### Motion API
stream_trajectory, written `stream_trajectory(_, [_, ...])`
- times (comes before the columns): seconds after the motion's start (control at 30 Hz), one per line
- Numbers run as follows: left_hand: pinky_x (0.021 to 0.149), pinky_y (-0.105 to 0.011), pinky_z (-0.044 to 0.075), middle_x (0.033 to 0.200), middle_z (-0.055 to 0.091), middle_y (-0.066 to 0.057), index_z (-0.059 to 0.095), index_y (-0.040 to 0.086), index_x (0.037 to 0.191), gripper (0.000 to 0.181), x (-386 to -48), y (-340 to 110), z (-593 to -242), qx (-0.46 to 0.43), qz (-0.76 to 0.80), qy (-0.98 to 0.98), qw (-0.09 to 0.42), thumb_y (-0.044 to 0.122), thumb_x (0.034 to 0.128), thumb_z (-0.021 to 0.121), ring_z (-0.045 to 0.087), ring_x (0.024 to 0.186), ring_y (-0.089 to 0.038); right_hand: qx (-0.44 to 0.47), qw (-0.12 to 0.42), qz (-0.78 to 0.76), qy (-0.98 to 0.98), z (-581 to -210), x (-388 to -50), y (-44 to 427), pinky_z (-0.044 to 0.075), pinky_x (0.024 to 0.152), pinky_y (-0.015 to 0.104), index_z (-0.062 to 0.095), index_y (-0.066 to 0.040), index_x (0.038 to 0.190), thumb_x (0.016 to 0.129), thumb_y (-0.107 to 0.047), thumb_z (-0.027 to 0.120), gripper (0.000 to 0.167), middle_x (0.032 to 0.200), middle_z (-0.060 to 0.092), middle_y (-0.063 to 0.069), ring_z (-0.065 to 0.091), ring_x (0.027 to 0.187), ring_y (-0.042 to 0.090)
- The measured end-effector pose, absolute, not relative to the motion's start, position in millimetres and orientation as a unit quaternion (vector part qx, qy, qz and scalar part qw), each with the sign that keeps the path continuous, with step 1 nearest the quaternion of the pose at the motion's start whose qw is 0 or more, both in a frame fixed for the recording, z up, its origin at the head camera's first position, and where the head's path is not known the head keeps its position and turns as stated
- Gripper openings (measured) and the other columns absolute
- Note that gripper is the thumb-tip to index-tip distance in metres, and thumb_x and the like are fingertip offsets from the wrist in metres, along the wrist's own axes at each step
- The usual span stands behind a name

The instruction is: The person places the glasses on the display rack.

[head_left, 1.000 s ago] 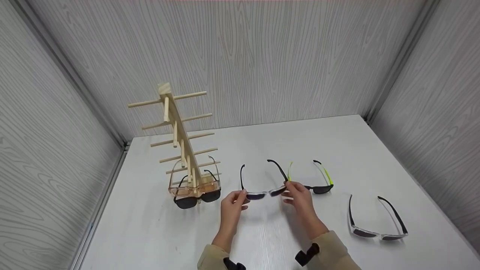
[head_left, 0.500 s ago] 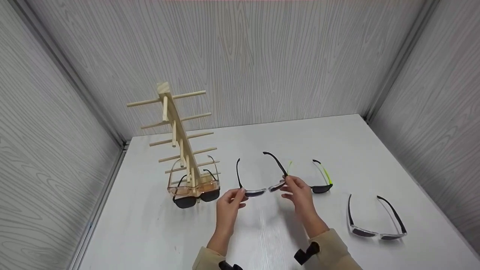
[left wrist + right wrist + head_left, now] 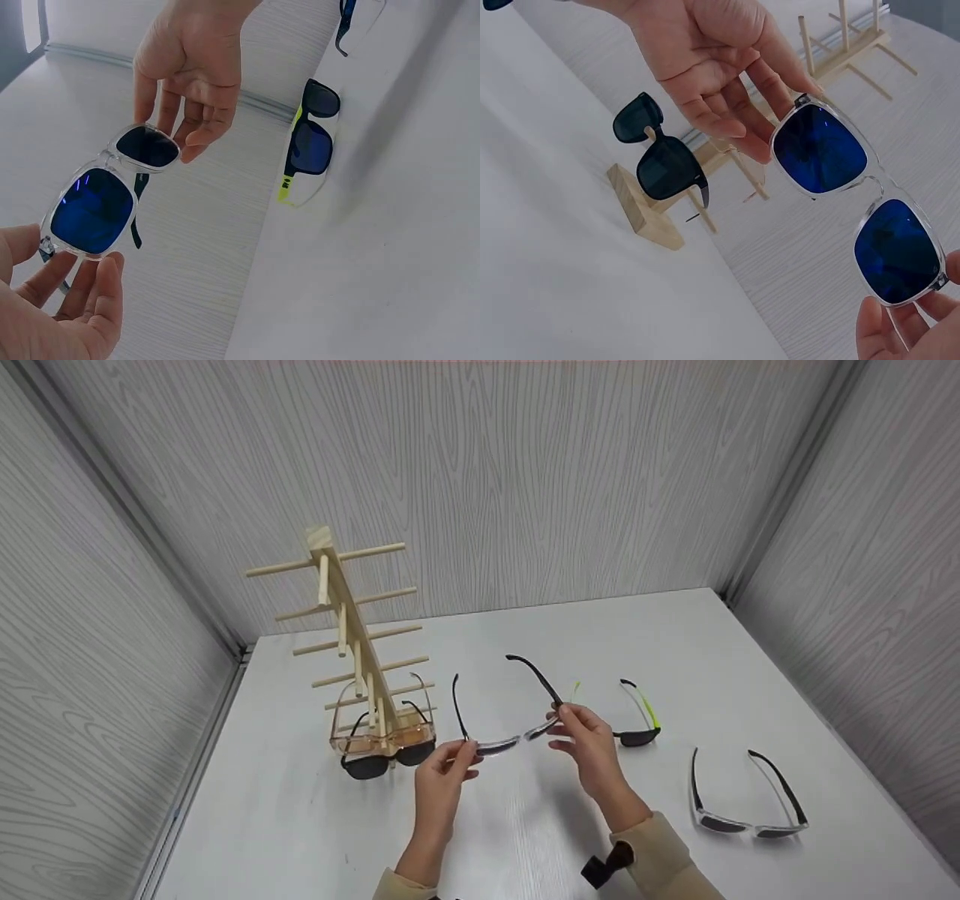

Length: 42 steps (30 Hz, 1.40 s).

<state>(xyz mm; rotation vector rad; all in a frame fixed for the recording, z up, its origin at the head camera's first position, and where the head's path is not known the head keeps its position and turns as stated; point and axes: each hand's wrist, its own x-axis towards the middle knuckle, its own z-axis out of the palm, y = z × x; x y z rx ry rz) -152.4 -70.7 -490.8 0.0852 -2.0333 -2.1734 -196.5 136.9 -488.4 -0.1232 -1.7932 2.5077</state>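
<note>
Both hands hold one pair of sunglasses above the table, with clear frame, dark blue lenses and black temples spread and pointing away. My left hand pinches the left hinge corner between thumb and fingers. The opposite corner is pinched by my right hand, slightly higher, so the pair tilts. Left of them stands a wooden display rack with several pegs. Low on this rack hang peach-tinted clear glasses and, just below, black sunglasses. In the right wrist view, the blue lenses face the camera.
Black sunglasses with yellow-green temples lie on the white table behind the right hand, partly hidden by it. Another clear-framed pair with black temples lies at the right. Grey wood-grain panels enclose the back and sides.
Both hands have carried the sunglasses leftward, nearer the rack. The pair's right end has risen and its temples now lean more to the left. The other glasses have stayed in place.
</note>
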Motion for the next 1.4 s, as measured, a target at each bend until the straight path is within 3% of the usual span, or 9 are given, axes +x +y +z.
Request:
stream_trajectory(0.23, [0.072,-0.031,0.054,0.090,0.065,-0.011,0.066,0.001,0.098,0.031,-146.3,-77.2,-480.9,0.037,-0.727,-0.680,0.093,0.030,0.0865,0.067,0.064,0.081,-0.021,-0.004,0.024,0.818,-0.575,-478.8,-198.6,129.6,0.052,0.070,0.033,0.062,-0.003,0.105,0.092,-0.023,0.060,0.024,0.101,0.061,0.013,0.061,0.085,0.021])
stream_trajectory(0.87, [0.068,-0.034,0.054,0.088,0.066,-0.013,0.065,-0.001,0.097,0.018,-135.7,-91.4,-454.3,0.061,-0.709,-0.693,0.119,0.015,0.0888,0.064,0.064,0.077,-0.019,0.030,-0.005,0.814,-0.580,-458.8,-204.3,110.9,0.051,0.070,0.034,0.063,-0.003,0.103,0.092,-0.024,0.060,0.024,0.098,0.062,0.014,0.062,0.084,0.023])
stream_trajectory(1.4, [0.065,-0.030,0.054,0.086,0.066,-0.013,0.066,-0.001,0.097,0.030,-127.5,-111.9,-447.8,0.058,-0.698,-0.693,0.171,0.027,0.0874,0.066,0.064,0.075,-0.021,0.067,-0.021,0.807,-0.586,-449.5,-207.1,88.3,0.052,0.069,0.034,0.064,-0.006,0.100,0.092,-0.023,0.060,0.019,0.096,0.063,0.012,0.062,0.082,0.022])
